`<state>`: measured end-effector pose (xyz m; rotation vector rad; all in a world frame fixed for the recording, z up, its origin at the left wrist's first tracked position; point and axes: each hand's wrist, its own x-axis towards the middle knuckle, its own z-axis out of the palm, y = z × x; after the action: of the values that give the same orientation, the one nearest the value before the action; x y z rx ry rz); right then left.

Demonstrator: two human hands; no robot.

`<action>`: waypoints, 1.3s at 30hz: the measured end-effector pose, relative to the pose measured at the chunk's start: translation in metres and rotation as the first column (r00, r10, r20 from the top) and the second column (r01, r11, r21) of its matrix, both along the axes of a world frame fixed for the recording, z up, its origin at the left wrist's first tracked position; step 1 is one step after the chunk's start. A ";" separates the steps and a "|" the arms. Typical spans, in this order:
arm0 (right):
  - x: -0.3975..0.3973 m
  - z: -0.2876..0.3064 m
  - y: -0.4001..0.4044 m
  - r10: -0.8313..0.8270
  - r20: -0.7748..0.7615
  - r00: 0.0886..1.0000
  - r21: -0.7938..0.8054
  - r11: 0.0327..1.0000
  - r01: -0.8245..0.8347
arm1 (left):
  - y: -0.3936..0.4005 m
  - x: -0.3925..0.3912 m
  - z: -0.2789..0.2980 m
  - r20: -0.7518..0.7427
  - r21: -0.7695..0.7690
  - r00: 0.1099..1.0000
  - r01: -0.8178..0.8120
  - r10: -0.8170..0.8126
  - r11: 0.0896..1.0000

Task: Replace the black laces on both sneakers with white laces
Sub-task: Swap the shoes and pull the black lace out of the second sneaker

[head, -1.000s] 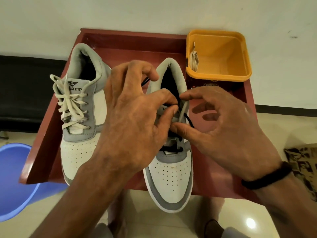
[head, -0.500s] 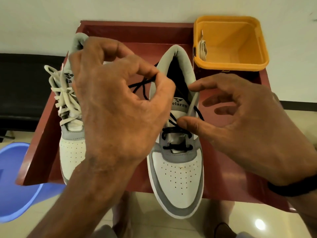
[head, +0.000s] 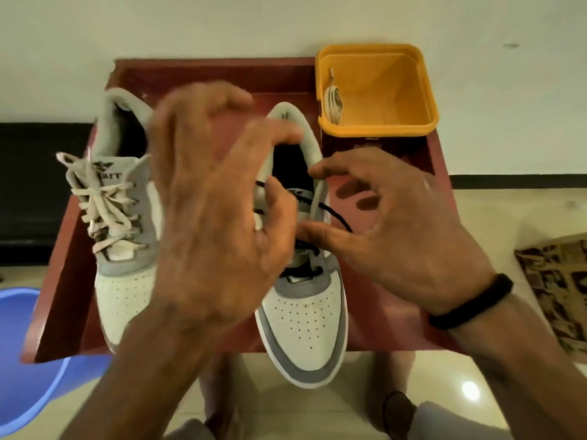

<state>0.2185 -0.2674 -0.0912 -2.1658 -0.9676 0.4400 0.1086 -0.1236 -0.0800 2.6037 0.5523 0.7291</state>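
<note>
Blue tub (head: pixel 28 354) at far left, below table edge. Red table (head: pixel 390 319) holds both sneakers. Left sneaker (head: pixel 124 281) laced with white lace (head: pixel 101 204). Left hand (head: pixel 216 223) motion-blurred over gap between sneakers, fingers curled near right sneaker's collar; grasp can't tell. Right sneaker (head: pixel 305 325) carries black lace (head: pixel 336 217), upper eyelets loosened. Right hand (head: pixel 403 242): thumb and forefinger pinch sneaker's right eyelet flap, black lace just beside thumb. Spare white lace (head: pixel 333 103) in yellow bin (head: pixel 409 87), far right corner.

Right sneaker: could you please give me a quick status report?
Left hand blurred, grip unclear. Right hand steadies right sneaker; black lace partly out. Left sneaker already white-laced. Spare white lace in yellow tub.
</note>
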 end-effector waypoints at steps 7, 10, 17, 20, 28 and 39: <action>0.000 0.003 0.001 0.020 0.014 1.000 0.003 1.000 -0.020 | 0.005 -0.006 -0.011 -0.220 -0.069 0.970 0.091 -0.104 0.993; 0.002 0.002 0.001 0.027 0.030 0.999 -0.008 1.000 -0.027 | 0.005 -0.005 -0.014 -0.218 -0.053 0.971 0.084 -0.094 0.995; 0.010 0.008 0.001 0.045 0.036 0.998 -0.045 0.998 -0.043 | 0.009 -0.006 0.001 -0.152 -0.038 0.982 -0.120 0.113 0.992; 0.008 0.010 0.001 0.031 0.032 0.999 -0.051 0.998 -0.029 | 0.013 -0.013 0.005 -0.124 -0.015 0.971 -0.210 0.206 0.978; -0.005 0.015 -0.004 -0.003 0.052 0.999 -0.077 0.997 0.007 | 0.030 -0.028 0.019 -0.236 -0.031 0.899 -0.387 0.369 0.922; -0.024 0.007 0.015 -0.054 0.074 0.996 -0.047 0.997 0.058 | -0.010 -0.013 0.022 -0.200 -0.322 0.959 -0.257 0.200 0.911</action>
<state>0.1940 -0.2521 -0.0838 -2.2606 -0.9419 0.3638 0.0955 -0.1336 -0.0579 2.3016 0.9574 0.4383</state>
